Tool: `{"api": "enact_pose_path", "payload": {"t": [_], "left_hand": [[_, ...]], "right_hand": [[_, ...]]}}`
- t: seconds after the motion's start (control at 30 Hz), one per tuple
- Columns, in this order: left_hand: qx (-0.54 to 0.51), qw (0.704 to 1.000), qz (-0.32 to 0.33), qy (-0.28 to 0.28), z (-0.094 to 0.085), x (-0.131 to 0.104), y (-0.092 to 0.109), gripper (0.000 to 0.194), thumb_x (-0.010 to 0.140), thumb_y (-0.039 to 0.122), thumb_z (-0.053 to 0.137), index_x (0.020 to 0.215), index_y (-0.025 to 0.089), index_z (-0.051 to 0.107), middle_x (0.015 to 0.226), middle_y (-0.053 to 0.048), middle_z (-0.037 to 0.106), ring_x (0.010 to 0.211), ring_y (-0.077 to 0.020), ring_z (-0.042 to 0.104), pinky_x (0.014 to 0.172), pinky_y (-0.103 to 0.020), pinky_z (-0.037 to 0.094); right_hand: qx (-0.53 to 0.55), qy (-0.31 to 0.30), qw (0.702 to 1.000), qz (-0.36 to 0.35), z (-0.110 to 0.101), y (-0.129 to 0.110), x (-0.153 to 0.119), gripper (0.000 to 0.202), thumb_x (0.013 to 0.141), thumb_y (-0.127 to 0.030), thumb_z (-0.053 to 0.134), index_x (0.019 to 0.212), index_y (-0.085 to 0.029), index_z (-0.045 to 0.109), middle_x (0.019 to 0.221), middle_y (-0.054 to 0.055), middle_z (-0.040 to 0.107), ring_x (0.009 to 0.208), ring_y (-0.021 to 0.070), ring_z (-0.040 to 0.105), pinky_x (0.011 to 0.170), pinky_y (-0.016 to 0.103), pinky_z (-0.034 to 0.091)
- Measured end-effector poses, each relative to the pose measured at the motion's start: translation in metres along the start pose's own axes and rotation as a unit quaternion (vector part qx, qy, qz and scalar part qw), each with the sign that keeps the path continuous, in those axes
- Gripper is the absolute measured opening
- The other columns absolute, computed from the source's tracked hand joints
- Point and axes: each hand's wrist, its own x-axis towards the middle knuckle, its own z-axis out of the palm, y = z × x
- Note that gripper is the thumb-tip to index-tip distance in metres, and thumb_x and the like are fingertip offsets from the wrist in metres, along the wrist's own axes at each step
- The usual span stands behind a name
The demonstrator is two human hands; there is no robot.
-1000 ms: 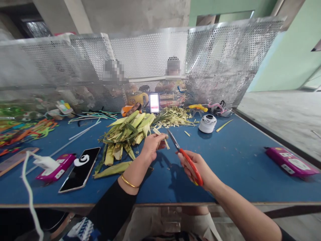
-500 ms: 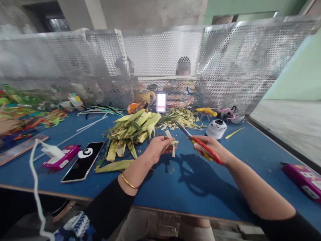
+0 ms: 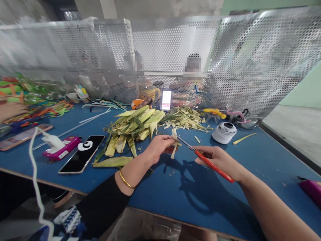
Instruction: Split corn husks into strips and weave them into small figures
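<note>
Half a second ago my scissors (image 3: 213, 166) were apart from the small husk piece (image 3: 173, 153); now their tips have come right up to it, though I cannot tell if they touch; so I think they are close enough to snip. My left hand (image 3: 159, 148) is closed, pinching the husk piece up above the blue counter (image 3: 160, 190); my right hand (image 3: 219, 160) is curled around the red handles, and the blades look nearly together; the big husk heap (image 3: 139, 124) sits beyond my left hand, with cut bits (image 3: 187, 117) beside it.
</note>
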Motion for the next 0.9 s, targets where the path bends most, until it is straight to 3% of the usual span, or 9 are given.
{"api": "enact_pose_path", "payload": {"t": [0.4,0.67,0.77,0.9], "left_hand": [[0.002,1.0,-0.011,0.007,0.0,0.003,-0.002,0.004,0.073,0.016,0.072,0.07,0.014,0.071,0.066,-0.005,0.069,0.052,-0.0124,0.062,0.058,-0.026,0.051],[0.0,1.0,-0.009,0.005,0.0,0.002,-0.001,0.007,0.073,0.016,0.073,0.067,0.014,0.071,0.063,-0.004,0.067,0.052,-0.0122,0.061,0.061,-0.028,0.052],[-0.012,1.0,-0.014,0.01,0.0,0.002,0.0,0.009,0.077,0.015,0.07,0.068,0.014,0.07,0.062,-0.003,0.067,0.053,-0.0121,0.061,0.063,-0.027,0.053],[-0.062,0.998,-0.021,0.003,0.001,0.002,0.001,0.011,0.083,0.014,0.066,0.073,0.013,0.071,0.072,-0.006,0.071,0.062,-0.0119,0.065,0.065,-0.024,0.053]], "right_hand": [[0.009,-0.016,1.0,0.006,0.001,-0.001,0.001,0.039,0.068,-0.049,0.075,0.095,-0.019,0.075,0.057,-0.004,0.042,0.053,0.0089,0.03,0.045,0.022,0.026],[-0.015,-0.01,1.0,-0.023,0.0,0.003,0.002,0.035,0.07,-0.049,0.073,0.087,-0.019,0.076,0.06,-0.002,0.052,0.055,0.0101,0.037,0.049,0.022,0.032],[-0.009,0.012,0.999,-0.028,0.001,0.009,0.005,0.038,0.068,-0.051,0.074,0.089,-0.02,0.076,0.062,-0.001,0.056,0.057,0.012,0.043,0.051,0.024,0.036],[0.027,0.077,0.997,-0.003,0.003,0.013,0.008,0.054,0.063,-0.056,0.076,0.101,-0.018,0.073,0.058,-0.003,0.05,0.051,0.0101,0.038,0.046,0.023,0.032]]}}
